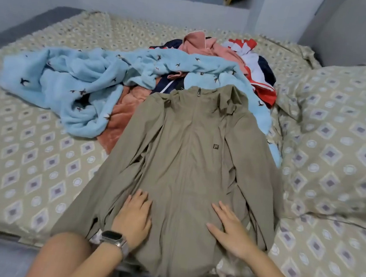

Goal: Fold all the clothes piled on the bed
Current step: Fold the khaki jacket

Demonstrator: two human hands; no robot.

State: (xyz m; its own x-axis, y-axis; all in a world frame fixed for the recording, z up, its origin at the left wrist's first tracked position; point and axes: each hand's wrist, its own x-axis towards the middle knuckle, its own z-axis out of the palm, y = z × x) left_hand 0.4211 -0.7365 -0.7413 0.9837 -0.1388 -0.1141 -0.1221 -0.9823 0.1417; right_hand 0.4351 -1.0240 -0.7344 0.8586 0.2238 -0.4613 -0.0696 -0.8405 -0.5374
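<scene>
You are near the start of the job. One jacket [188, 161] lies flat on the bed [26, 156], front side up, zipped to the collar, with its bottom edge hanging over the near edge of the bed toward you. It is smoothed out but not folded yet; both sleeves lie loose along its sides.

Behind it the pile [218, 59] is a messy heap: a fluffy blue robe [71, 83], something pink, something red and white, something dark (I cannot count them all). No folded stack shows anywhere, so nearly everything is left to do.

Your left hand [135, 218], the one with the watch [113, 238], lies flat on the lower left of the jacket, fingers together. Your right hand [231, 232] lies flat on the lower right, fingers spread a little. Neither hand grabs any cloth; both just press down.
</scene>
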